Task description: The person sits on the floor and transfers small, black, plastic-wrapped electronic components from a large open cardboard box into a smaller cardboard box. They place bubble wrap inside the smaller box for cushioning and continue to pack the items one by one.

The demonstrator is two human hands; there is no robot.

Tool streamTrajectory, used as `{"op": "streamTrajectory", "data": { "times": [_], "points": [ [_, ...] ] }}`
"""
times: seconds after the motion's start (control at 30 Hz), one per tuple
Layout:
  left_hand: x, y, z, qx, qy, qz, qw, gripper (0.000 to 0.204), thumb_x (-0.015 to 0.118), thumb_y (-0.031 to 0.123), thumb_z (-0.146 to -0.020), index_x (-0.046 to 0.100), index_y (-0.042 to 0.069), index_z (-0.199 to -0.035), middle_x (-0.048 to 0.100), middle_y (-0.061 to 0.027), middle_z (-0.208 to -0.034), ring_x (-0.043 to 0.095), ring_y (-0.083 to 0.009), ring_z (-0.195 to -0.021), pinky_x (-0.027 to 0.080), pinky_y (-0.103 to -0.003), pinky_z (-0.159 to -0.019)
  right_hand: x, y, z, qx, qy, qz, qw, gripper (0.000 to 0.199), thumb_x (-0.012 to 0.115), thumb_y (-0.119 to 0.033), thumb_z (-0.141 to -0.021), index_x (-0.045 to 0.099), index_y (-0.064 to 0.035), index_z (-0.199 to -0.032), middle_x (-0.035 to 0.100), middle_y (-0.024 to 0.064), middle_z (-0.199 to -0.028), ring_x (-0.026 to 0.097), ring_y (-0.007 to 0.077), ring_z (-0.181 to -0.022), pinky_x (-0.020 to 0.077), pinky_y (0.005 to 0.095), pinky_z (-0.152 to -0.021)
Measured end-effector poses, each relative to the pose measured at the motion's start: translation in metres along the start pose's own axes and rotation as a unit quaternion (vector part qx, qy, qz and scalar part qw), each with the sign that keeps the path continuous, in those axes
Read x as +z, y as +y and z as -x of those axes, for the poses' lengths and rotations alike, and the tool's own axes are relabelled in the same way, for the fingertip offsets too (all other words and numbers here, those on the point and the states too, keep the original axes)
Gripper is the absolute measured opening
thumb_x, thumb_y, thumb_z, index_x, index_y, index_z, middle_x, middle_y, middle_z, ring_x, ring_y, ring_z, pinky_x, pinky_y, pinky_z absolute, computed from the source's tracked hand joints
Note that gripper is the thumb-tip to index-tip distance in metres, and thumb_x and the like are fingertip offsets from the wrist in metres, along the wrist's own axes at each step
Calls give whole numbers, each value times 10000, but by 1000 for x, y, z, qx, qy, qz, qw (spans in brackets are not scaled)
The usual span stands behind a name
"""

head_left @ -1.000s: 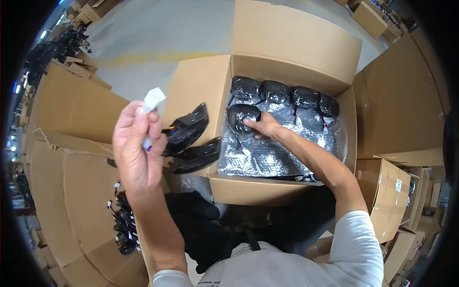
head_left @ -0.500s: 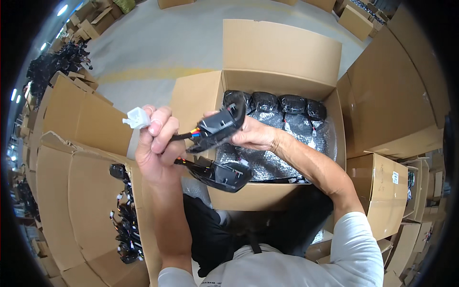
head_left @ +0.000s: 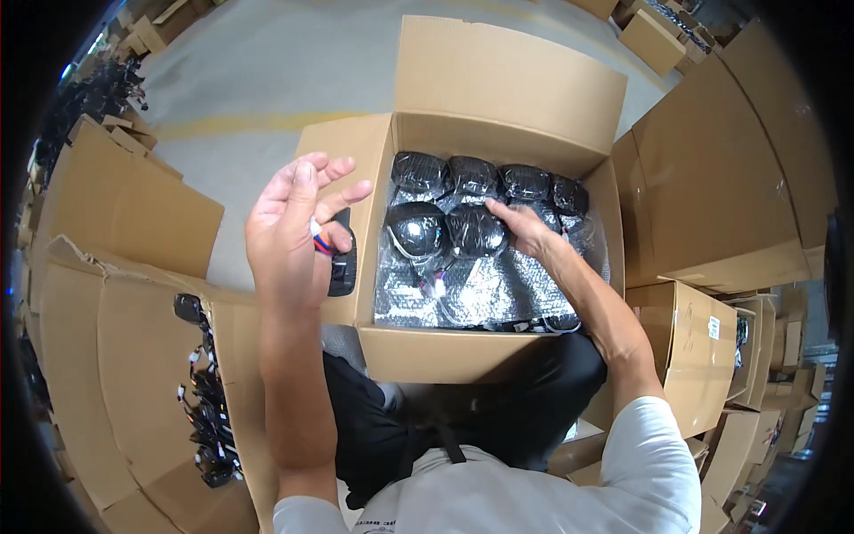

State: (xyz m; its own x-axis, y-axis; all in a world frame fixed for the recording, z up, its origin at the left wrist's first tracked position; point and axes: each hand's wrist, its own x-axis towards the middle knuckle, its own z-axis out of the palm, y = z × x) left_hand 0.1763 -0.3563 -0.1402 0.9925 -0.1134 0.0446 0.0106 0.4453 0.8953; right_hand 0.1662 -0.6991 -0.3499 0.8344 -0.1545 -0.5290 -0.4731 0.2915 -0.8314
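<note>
Left hand [head_left: 292,214] half-spread yet gripping a wire [head_left: 323,244]; right hand [head_left: 527,228] touching a pod [head_left: 476,235], grip unclear; white label [head_left: 714,327] on a carton [head_left: 694,365].

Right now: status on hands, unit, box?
Right hand on black unit in open box. Left hand raised, red-blue wires in lower fingers. Bubble wrap beneath unit.

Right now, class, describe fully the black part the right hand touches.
The black part is rounded, glossy and looks wrapped in clear plastic. It lies on silvery bubble wrap inside the open cardboard box, right of a similar part. The right hand touches its right side; its underside is hidden.
</note>
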Motion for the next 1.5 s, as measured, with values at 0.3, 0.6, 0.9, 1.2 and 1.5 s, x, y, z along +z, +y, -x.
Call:
{"op": "streamTrajectory", "data": {
  "times": [0.3, 0.6, 0.9, 1.2, 1.5],
  "points": [
    [20, 4, -5, 51, -127, 279, 951, 281, 474, 273, -1088, 543, 28, -1207, 619, -73, -959, 481, -69, -550, 404, -160, -399, 72, -66, 91, 105, -175, 109, 973, 921, 314, -722, -995, 432, 102, -1386, 662, 145, -783, 674, 218, -637, 590, 343, -636],
    [126, -111, 110, -3, -684, -86, 724, 141, 632, 57, -918, 704, -8, -1020, 721, -159, -874, 701, -270, -803, 545, -371, -743, 71, -34, 172, 149, -236, 89, 956, 1002, 744, -559, -848, 337, 90, -1493, 555, 248, -1373, 569, 307, -1241, 497, 417, -1008],
    [134, -107, 128, 192, -584, -205, 762, 496, 725, 233, -880, 579, -20, -1281, 538, -184, -1341, 510, -345, -1281, 390, -469, -1082, -15, -61, 142, -132, 72, -20, 988, 424, 746, -167, -898, 587, 41, -1232, 709, 135, -1092, 701, 203, -966, 576, 352, -898],
    [103, -97, 133, 227, -552, -248, 763, 376, 726, 198, -873, 620, 2, -1175, 579, -178, -1262, 558, -340, -1187, 423, -443, -1015, -130, 64, 51, 25, 53, -91, 994, 325, 607, -217, -1021, 575, -61, -1305, 632, 81, -1293, 571, 231, -1215, 405, 444, -1105],
    [-84, 62, 124, 293, -258, -363, 846, 152, 675, 134, -928, 708, 10, -1011, 706, -137, -998, 691, -310, -900, 562, -388, -816, -122, 72, 50, 97, 121, 134, 979, 482, 699, -464, -946, 574, -8, -1039, 630, 100, -825, 652, 235, -684, 571, 385, -646]
  ]
}}
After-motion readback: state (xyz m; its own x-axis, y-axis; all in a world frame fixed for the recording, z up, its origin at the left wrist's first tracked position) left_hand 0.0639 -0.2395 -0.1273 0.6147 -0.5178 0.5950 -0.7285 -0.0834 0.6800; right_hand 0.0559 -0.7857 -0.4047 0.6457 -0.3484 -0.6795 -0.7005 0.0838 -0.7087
